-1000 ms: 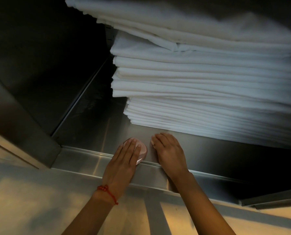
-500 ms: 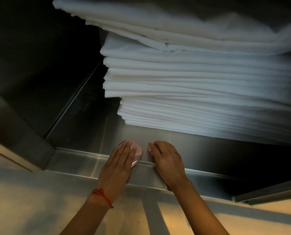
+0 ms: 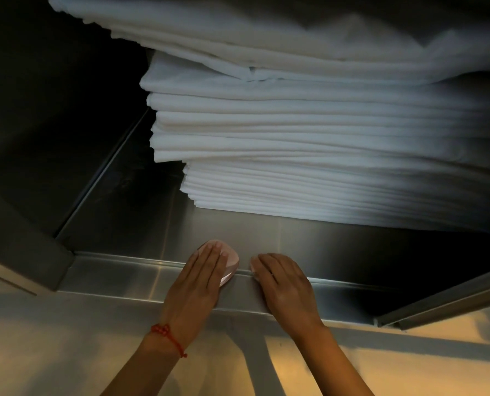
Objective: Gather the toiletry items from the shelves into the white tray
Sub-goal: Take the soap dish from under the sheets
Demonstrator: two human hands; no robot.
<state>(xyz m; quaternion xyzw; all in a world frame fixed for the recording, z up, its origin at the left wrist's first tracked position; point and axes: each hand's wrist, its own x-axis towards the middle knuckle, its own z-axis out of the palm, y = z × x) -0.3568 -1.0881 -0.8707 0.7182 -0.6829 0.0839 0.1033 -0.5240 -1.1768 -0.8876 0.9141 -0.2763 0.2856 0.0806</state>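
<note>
Folded white linens (image 3: 309, 155) stacked on steel shelf (image 3: 129, 212).

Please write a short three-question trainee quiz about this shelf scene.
1. True or false: the left hand lies flat on the round pink item.
2. What sits behind both hands on the metal shelf? A. folded white linens B. bottles C. a basket
3. Which wrist wears the red bracelet?

Key: 1 true. 2 A, the folded white linens. 3 the left; the right hand has a bare wrist.
</note>
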